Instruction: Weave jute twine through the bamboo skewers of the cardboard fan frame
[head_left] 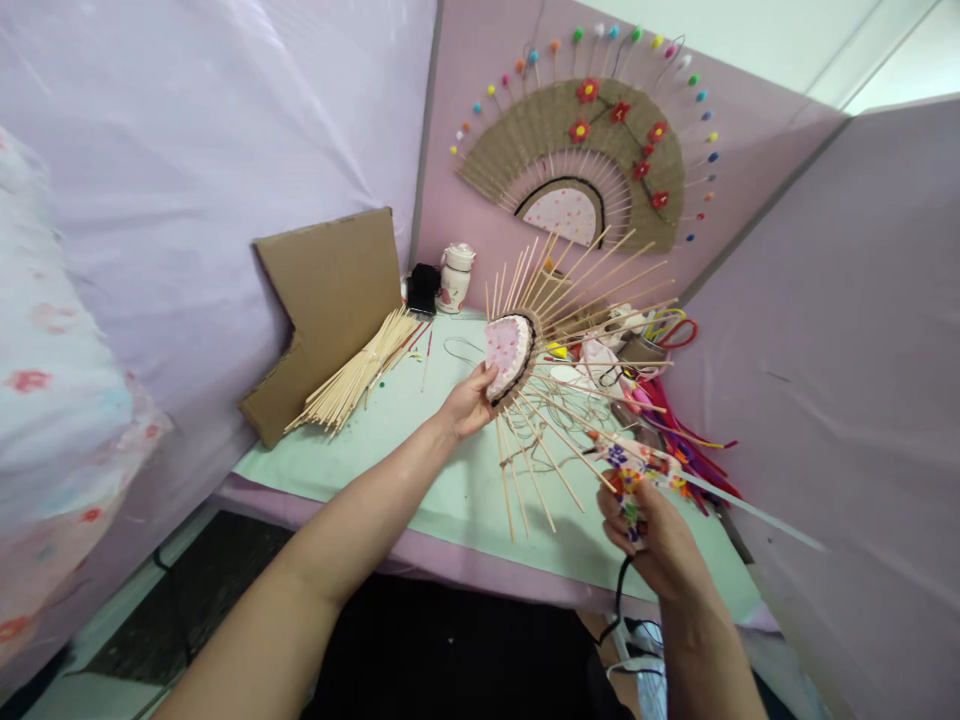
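Note:
My left hand [472, 402] grips the edge of a half-round fan base [508, 355] with a pink centre, white padded rim and dark braided trim. Thin wooden sticks [600, 268] spread outward from its curved side, raised above the table. In my right hand [651, 520] is a glue gun [636, 468] covered in colourful flower patterns. A pale glue stick [754, 510] pokes out of its back, and a black cord hangs below. The gun's nozzle points left, close to the lower sticks; whether it touches one I cannot tell. Twine [551, 425] lies loosely under the sticks.
A bundle of wooden sticks [360, 372] lies at left by a bent cardboard sheet [330, 290]. Behind stand a white jar [455, 278] and a black object [424, 288]. A finished fan [600, 150] hangs on the wall. Scissors [679, 334] and pipe cleaners [686, 450] are at right.

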